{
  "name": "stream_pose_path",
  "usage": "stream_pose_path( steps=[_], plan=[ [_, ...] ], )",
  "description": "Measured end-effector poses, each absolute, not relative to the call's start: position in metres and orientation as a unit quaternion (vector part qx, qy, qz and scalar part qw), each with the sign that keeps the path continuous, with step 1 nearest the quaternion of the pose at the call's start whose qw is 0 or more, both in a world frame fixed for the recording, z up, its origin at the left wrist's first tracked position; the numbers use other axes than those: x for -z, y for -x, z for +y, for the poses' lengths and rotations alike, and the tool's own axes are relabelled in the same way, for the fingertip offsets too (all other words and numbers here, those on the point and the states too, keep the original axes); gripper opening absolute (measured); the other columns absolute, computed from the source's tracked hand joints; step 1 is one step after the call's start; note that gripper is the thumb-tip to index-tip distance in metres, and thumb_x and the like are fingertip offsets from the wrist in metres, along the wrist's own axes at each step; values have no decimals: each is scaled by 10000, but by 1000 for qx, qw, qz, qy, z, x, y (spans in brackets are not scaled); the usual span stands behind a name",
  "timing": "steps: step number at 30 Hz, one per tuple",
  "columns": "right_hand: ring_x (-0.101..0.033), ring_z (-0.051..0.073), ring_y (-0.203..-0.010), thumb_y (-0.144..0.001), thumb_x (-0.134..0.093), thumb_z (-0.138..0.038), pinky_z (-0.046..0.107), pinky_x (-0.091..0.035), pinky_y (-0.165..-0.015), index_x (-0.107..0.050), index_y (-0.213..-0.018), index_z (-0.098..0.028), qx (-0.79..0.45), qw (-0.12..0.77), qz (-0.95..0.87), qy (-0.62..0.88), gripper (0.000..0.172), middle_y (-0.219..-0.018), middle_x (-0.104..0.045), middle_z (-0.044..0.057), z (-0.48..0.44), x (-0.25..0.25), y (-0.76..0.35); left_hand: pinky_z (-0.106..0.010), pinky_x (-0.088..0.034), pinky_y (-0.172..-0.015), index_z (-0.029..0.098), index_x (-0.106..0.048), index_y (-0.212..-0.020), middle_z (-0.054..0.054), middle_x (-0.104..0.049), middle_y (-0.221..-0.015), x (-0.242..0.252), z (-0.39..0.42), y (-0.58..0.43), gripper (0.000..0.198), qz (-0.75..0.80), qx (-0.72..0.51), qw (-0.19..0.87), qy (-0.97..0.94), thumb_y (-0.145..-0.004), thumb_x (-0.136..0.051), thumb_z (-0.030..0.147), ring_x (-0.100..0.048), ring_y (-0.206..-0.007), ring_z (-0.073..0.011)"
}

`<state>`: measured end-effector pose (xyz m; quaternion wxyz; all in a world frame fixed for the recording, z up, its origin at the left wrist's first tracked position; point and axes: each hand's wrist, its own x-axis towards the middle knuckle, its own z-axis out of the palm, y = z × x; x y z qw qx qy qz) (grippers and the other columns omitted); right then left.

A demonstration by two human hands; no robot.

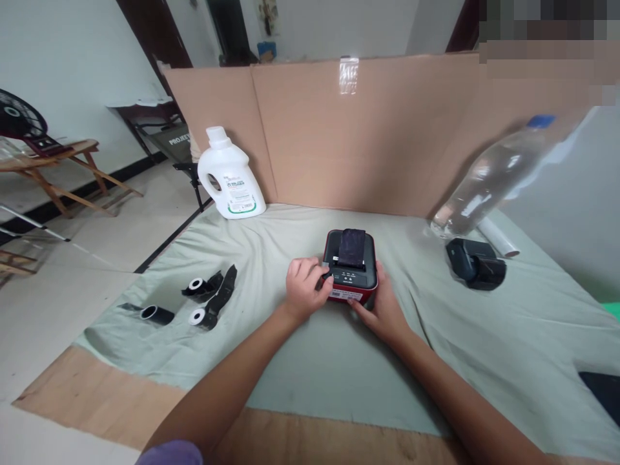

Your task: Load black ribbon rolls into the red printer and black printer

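A small black and red printer [345,279] rests on the pale green cloth in the middle, with a strip of dark film [352,247] sticking out of its top. My left hand [306,287] is at the printer's left side, fingers bent over its upper left edge and the small part there. My right hand [380,307] holds the right side and front corner of the printer, thumb on the lower front. Black rolls with white cores [197,316] lie on the cloth to the left, one with its strip partly unrolled.
A white detergent bottle [232,177] stands at the back left before an upright cardboard sheet [339,142]. A large clear bottle [489,181] leans at the right, near a black device [475,263] and a white tube [498,237].
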<state>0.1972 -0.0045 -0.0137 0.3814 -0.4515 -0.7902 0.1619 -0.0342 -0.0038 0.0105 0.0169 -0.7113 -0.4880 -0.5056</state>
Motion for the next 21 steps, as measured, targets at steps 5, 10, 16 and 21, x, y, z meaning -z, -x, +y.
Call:
stream_pose_path(
  steps=[5, 10, 16, 21],
  plan=[
    [-460, 393, -1394, -849, -756, -517, 596, -445, -1129, -166, -1633, -234, -164, 405, -776, 455, 1022, -1496, -403, 208, -3, 10, -197, -385, -467, -828, 233, -502, -670, -55, -541, -817, -15, 8, 31, 369, -495, 547, -60, 672, -1012, -471, 367, -528, -842, -219],
    [-490, 363, -1348, -809, -801, -485, 553, -480, -1099, -252, -1594, -243, -175, 428, -766, 446, 988, -1462, -428, 184, -1, 7, -198, -361, -465, -843, 222, -408, -650, -38, -498, -835, -14, 19, 33, 375, -448, 575, -128, 672, -999, -501, 322, -524, -856, -200],
    [-563, 317, -1217, -793, -814, -473, 518, -545, -1000, -249, -1589, -253, -200, 432, -756, 449, 1001, -1443, -434, 172, 1, 11, -199, -371, -482, -903, 214, -477, -664, -55, -528, -910, -7, 23, 35, 353, -452, 575, -131, 669, -995, -491, 336, -550, -929, -206],
    [-574, 317, -1207, -784, -821, -479, 522, -542, -997, -231, -1600, -254, -207, 431, -756, 447, 1032, -1455, -452, 173, 2, 13, -198, -425, -464, -1024, 207, -603, -757, -113, -608, -1134, -9, 18, 31, 358, -467, 572, -112, 666, -1019, -437, 385, -552, -1120, -245]
  ],
)
